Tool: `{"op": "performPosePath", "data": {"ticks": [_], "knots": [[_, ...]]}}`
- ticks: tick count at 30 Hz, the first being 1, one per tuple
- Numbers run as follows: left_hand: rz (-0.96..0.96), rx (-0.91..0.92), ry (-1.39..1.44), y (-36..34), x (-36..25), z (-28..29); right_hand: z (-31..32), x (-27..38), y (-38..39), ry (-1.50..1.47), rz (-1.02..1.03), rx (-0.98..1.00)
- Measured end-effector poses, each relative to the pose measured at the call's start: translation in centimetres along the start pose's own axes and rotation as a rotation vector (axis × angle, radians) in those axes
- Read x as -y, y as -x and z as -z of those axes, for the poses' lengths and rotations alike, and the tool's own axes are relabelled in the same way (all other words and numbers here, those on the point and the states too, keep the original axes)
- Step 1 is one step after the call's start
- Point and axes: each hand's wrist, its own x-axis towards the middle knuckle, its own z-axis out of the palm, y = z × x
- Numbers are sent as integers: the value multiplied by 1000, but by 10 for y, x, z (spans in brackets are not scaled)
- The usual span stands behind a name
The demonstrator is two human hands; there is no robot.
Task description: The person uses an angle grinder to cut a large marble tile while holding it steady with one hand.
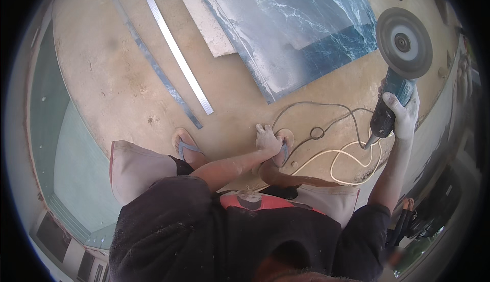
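My right hand (pixel 403 111), pale with dust, is wrapped round the body of an angle grinder (pixel 399 85), raised at the right. Its round cutting disc (pixel 416 45) points up and away from me, its face turned toward the camera. From the grinder's rear end a dark cord (pixel 334 104) loops across the ground. Low beside my right foot (pixel 279 154), my left hand (pixel 268 140) has its fingers curled. The dark cord reaches this hand's edge, but whatever lies inside the fingers is hidden. Beyond my hands lies a dusty blue slab with white veins (pixel 286 22).
A pale cable (pixel 334 167) lies coiled beneath the grinder. Left of the slab are a pale board (pixel 209 24), a white metal straightedge (pixel 176 50) and a narrow blue-grey strip (pixel 153 60). My left sandalled foot (pixel 188 148) stands near their ends. A green surface (pixel 76 164) borders the far left.
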Motion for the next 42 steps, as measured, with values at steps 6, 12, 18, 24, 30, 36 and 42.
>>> {"op": "performPosePath", "data": {"ticks": [6, 12, 18, 24, 30, 36, 42], "knots": [[-109, 142, -437, 53, -59, -47, -12, -44, 42, 5, -22, 17], [-737, 518, -418, 74, -88, -57, -53, -68, 72, -20, -5, 162], [-569, 502, -204, 29, -58, -37, -101, -100, 96, -5, -69, 333], [-560, 277, 475, 45, -48, -43, -130, -131, 106, 36, -109, 395], [-635, 334, 640, 56, -49, -50, -140, -138, 111, 138, -135, 416], [-568, 200, 605, 48, -55, -60, -142, -137, 111, 240, -157, 460], [-565, 278, 704, 44, -53, -59, -146, -136, 112, 278, -167, 460]]}}
